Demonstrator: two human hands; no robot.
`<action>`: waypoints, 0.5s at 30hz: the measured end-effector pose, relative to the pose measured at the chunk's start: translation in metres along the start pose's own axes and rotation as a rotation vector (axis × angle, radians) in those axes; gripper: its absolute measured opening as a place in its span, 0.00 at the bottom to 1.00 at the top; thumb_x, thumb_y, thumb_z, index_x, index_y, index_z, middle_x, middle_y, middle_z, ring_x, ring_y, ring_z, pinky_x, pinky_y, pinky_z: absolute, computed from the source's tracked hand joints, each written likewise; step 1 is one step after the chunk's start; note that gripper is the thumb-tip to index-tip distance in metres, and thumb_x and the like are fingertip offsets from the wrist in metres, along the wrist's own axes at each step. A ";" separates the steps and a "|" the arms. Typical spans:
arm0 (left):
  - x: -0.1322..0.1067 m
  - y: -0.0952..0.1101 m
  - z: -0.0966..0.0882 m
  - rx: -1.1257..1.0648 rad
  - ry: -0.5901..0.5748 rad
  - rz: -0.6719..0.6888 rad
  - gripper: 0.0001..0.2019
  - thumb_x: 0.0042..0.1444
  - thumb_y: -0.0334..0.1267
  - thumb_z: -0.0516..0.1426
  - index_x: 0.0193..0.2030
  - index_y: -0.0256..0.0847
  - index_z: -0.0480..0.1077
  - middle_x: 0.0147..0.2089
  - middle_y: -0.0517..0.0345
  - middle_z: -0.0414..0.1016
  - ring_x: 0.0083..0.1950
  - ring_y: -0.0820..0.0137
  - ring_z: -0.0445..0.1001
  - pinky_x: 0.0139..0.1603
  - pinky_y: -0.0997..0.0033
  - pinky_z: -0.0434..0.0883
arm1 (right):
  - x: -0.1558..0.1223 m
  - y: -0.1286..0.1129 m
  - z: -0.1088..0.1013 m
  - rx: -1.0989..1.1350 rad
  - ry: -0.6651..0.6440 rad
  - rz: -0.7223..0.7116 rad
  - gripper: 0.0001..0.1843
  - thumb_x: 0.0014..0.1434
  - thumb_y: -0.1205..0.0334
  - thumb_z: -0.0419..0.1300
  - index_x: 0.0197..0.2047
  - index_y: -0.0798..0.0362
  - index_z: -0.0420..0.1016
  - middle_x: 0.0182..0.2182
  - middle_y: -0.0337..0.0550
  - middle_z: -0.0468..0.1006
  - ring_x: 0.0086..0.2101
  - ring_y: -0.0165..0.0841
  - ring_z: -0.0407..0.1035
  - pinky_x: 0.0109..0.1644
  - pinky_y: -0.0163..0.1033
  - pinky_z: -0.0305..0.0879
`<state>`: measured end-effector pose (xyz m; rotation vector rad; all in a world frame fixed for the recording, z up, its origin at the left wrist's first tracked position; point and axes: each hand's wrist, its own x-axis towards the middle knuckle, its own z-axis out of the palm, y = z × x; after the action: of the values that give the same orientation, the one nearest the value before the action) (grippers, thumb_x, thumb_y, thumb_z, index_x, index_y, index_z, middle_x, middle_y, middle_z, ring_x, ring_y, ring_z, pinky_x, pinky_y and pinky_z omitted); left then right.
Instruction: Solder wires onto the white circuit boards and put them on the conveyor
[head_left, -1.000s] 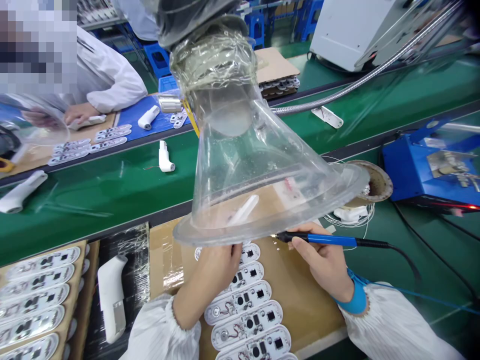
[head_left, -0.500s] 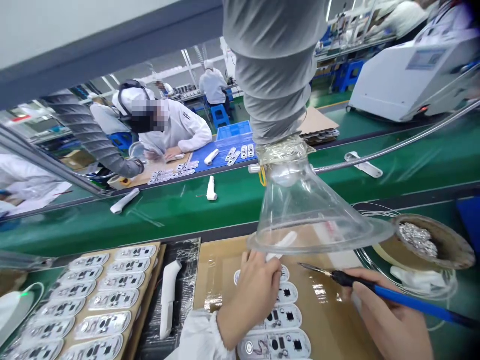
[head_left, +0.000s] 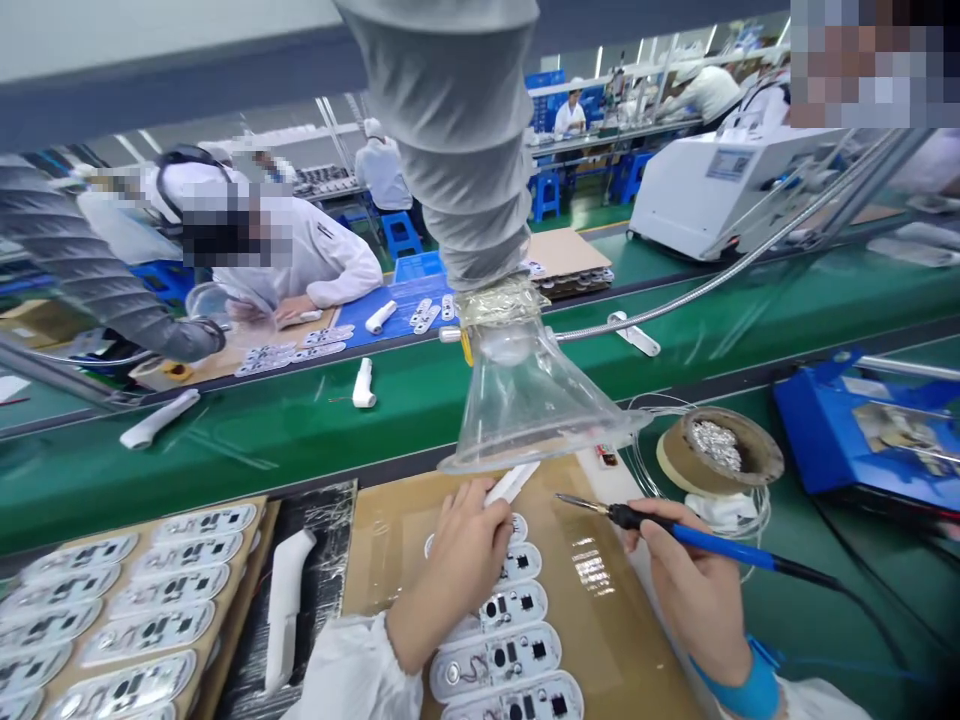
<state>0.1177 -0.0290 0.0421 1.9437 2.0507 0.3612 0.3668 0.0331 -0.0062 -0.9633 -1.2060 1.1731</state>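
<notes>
At cardboard (head_left: 600,630) — right hand (head_left: 701,592) clamped on soldering iron (head_left: 724,545); left hand (head_left: 469,552), can't tell grip — machine label (head_left: 729,163) unreadable.

Bright, even light; white glare on brown cardboard (head_left: 600,630); distance soft; upper right corner pixelated.

Hands: two, left hand (head_left: 469,545) and right hand (head_left: 690,575). Soldering iron (head_left: 724,546): one. Elongated white piece (head_left: 517,481) at the left hand: one. Oval white boards (head_left: 499,660) on the near cardboard (head_left: 600,640): one column, at least five; the hand hides part. Oval trays (head_left: 169,595) on the left cardboard (head_left: 238,600): two columns, at least five each, cut off at the bottom. White handle (head_left: 283,615) between the cardboards: one. Transparent hood (head_left: 517,405) above the table's far edge: one. Brown wool holder (head_left: 681,472): one. Blue iron stand (head_left: 808,425): one.
</notes>
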 end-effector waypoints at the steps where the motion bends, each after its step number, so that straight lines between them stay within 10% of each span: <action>1: 0.000 0.000 0.000 -0.011 -0.005 -0.012 0.09 0.69 0.29 0.55 0.39 0.42 0.75 0.58 0.51 0.75 0.55 0.56 0.73 0.54 0.51 0.69 | 0.000 0.001 -0.001 0.001 0.003 0.001 0.09 0.64 0.54 0.70 0.44 0.49 0.85 0.28 0.43 0.79 0.29 0.40 0.75 0.36 0.47 0.76; 15: -0.007 -0.011 -0.015 -0.195 -0.101 0.017 0.14 0.62 0.26 0.56 0.50 0.44 0.77 0.61 0.50 0.72 0.62 0.58 0.73 0.64 0.53 0.72 | -0.002 0.010 -0.013 0.081 0.112 0.061 0.14 0.59 0.51 0.73 0.44 0.51 0.84 0.33 0.47 0.81 0.32 0.42 0.74 0.35 0.48 0.73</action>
<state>0.1026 -0.0365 0.0520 1.8254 1.8628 0.4395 0.3785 0.0329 -0.0181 -0.9967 -1.0387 1.1910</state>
